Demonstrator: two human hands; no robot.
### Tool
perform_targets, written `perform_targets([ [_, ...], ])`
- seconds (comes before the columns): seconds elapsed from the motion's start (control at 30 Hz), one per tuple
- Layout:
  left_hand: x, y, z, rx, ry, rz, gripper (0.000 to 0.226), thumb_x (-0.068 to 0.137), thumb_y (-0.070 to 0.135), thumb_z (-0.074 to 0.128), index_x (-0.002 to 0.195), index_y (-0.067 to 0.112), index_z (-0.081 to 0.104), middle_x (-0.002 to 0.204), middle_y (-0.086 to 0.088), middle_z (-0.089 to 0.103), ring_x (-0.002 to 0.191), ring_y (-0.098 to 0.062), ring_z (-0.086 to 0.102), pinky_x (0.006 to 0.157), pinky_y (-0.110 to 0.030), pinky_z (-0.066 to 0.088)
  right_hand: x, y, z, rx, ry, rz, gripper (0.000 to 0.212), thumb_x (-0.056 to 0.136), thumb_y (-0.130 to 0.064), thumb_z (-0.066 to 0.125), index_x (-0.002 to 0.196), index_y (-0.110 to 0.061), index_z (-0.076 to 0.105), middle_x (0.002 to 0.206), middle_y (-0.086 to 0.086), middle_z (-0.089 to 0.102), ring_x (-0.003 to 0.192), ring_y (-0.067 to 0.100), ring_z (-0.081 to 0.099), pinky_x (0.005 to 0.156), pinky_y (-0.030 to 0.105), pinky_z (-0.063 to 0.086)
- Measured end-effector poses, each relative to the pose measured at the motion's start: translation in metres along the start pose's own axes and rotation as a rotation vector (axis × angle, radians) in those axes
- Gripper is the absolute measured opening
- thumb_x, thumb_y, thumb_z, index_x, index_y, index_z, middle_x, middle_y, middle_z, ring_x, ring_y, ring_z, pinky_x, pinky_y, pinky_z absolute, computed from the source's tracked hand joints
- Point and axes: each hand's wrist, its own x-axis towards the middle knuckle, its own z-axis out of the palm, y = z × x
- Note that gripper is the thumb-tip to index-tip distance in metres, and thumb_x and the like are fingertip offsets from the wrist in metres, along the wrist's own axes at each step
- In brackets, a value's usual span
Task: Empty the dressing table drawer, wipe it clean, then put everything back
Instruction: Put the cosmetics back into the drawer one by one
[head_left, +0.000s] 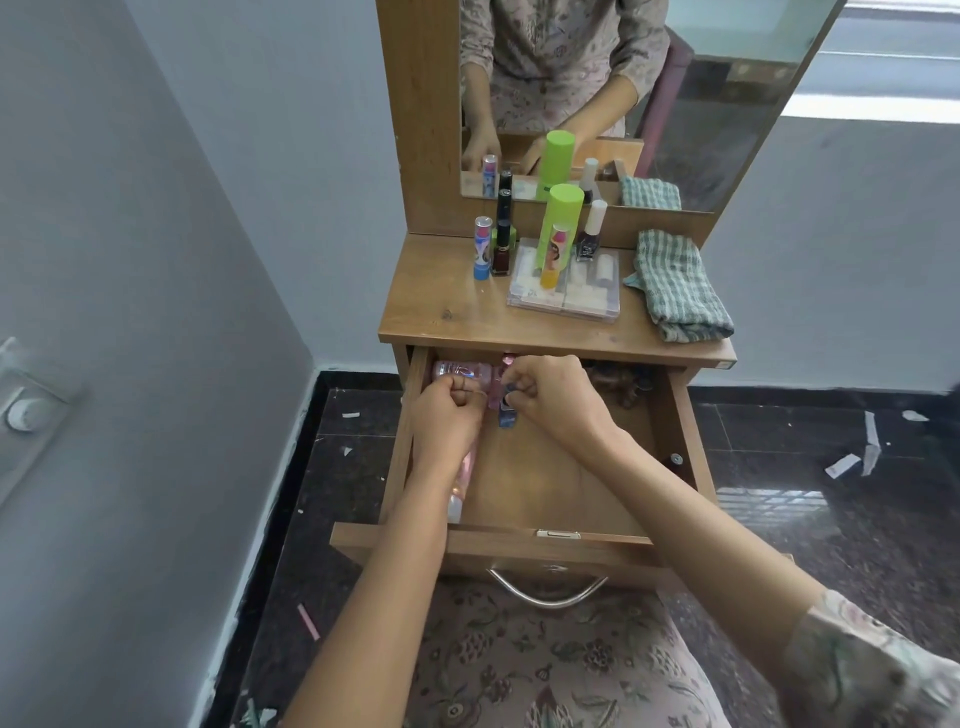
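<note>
The open wooden drawer (524, 488) of the dressing table has both hands working near its back left corner. The right grip (550, 395) pinches a small blue bottle (505, 417) at its upper end. The left grip (447, 410) is curled tight just beside it; whether it holds anything cannot be told. Hazard: the two grips work almost touching, just above a clear pink plastic bottle (462, 370) lying at the back. A knuckle can knock the small blue bottle loose or set the pink one rolling. A second pink bottle (464, 483) lies along the left wall under the left forearm and can be dragged when the arm is withdrawn. Hazard: the bench (441, 317) carries narrow upright items grouped around a clear plastic box (563, 299): a tall green cylindrical bottle (560, 223), a blue-and-pink tube (482, 249) and a dark varnish bottle with a white cap (589, 231). A careless placement is likely to topple them. A folded green-checked cloth (680, 288) lies at the right end of the bench. Room: pale grey walls, a mirror (727, 104) behind the bench, and a dark polished stone floor (831, 571) strewn with paper scraps.
</note>
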Motion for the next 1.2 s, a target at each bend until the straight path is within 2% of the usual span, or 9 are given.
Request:
perform_targets([
  [0.27, 0.000, 0.001, 0.000, 0.007, 0.006, 0.005, 0.013, 0.089, 0.016, 0.061, 0.100, 0.013, 0.067, 0.091, -0.003, 0.071, 0.086, -0.019, 0.068, 0.077, -0.031, 0.053, 0.003, -0.004, 0.000, -0.035, -0.004, -0.013, 0.020, 0.078, -0.007, 0.068, 0.096, -0.016, 0.069, 0.085, 0.002, 0.067, 0.080, 0.020, 0.065, 0.074, 0.039, 0.057],
  [0.5, 0.000, 0.002, 0.000, 0.007, 0.018, -0.003, 0.012, 0.089, 0.016, 0.059, 0.097, 0.013, 0.067, 0.090, -0.002, 0.071, 0.086, -0.020, 0.068, 0.079, -0.035, 0.055, 0.002, -0.013, -0.024, -0.073, -0.040, -0.069, 0.023, 0.077, -0.010, 0.071, 0.099, -0.014, 0.068, 0.090, 0.001, 0.070, 0.083, 0.017, 0.066, 0.077, 0.038, 0.057],
  [0.57, -0.002, 0.003, 0.000, 0.021, 0.020, -0.004, 0.012, 0.090, 0.017, 0.059, 0.099, 0.014, 0.067, 0.091, -0.001, 0.071, 0.087, -0.018, 0.068, 0.081, -0.034, 0.056, 0.005, -0.026, -0.045, -0.020, 0.039, -0.123, 0.020, 0.080, -0.011, 0.072, 0.099, -0.014, 0.069, 0.086, -0.004, 0.067, 0.078, 0.009, 0.064, 0.077, 0.027, 0.056],
  [0.63, -0.003, 0.004, 0.000, 0.029, 0.026, -0.007, 0.012, 0.090, 0.018, 0.059, 0.100, 0.015, 0.066, 0.093, -0.001, 0.070, 0.089, -0.017, 0.067, 0.082, -0.032, 0.055, 0.009, -0.042, -0.068, 0.090, 0.198, -0.185, 0.016, 0.081, -0.011, 0.072, 0.097, -0.012, 0.069, 0.083, -0.006, 0.065, 0.069, 0.001, 0.060, 0.071, 0.016, 0.053],
  [0.7, -0.004, 0.005, -0.001, 0.039, 0.027, -0.011, 0.013, 0.090, 0.019, 0.059, 0.101, 0.016, 0.065, 0.095, 0.000, 0.069, 0.091, -0.016, 0.066, 0.082, -0.029, 0.054, 0.020, -0.054, -0.083, 0.142, 0.331, -0.228, 0.016, 0.083, -0.011, 0.068, 0.099, -0.011, 0.068, 0.083, -0.004, 0.065, 0.064, -0.003, 0.055, 0.065, 0.013, 0.049],
  [0.8, -0.005, 0.006, -0.001, 0.050, 0.026, -0.004, 0.014, 0.091, 0.020, 0.059, 0.103, 0.017, 0.065, 0.095, 0.001, 0.069, 0.090, -0.015, 0.066, 0.078, -0.026, 0.052, 0.055, -0.065, -0.084, -0.005, 0.327, -0.252, 0.029, 0.086, -0.006, 0.059, 0.115, -0.007, 0.063, 0.103, 0.007, 0.065, 0.082, 0.013, 0.061, 0.075, 0.025, 0.049],
  [0.93, -0.005, 0.006, -0.002, 0.053, 0.023, -0.011, 0.014, 0.091, 0.022, 0.060, 0.102, 0.018, 0.065, 0.096, 0.002, 0.069, 0.091, -0.015, 0.066, 0.085, -0.032, 0.055, 0.104, -0.071, -0.073, -0.330, 0.232, -0.309, 0.046, 0.081, 0.011, 0.051, 0.123, -0.006, 0.058, 0.118, 0.014, 0.057, 0.105, 0.029, 0.055, 0.086, 0.038, 0.049],
  [1.07, -0.005, 0.006, -0.002, 0.057, 0.021, -0.007, 0.014, 0.091, 0.024, 0.059, 0.104, 0.019, 0.065, 0.097, 0.003, 0.069, 0.091, -0.014, 0.066, 0.084, -0.028, 0.053, 0.123, -0.079, -0.066, -0.628, 0.116, -0.355, 0.038, 0.083, 0.015, 0.045, 0.113, -0.004, 0.059, 0.112, 0.017, 0.058, 0.102, 0.031, 0.053, 0.082, 0.042, 0.051],
  [1.2, -0.006, 0.008, -0.002, 0.058, 0.019, -0.007, 0.015, 0.092, 0.025, 0.059, 0.104, 0.019, 0.064, 0.097, 0.003, 0.069, 0.091, -0.013, 0.066, 0.083, -0.027, 0.052, 0.122, -0.080, -0.060, -0.620, 0.131, -0.372, 0.034, 0.083, 0.016, 0.042, 0.105, -0.003, 0.060, 0.109, 0.017, 0.055, 0.103, 0.031, 0.050, 0.074, 0.038, 0.047],
])
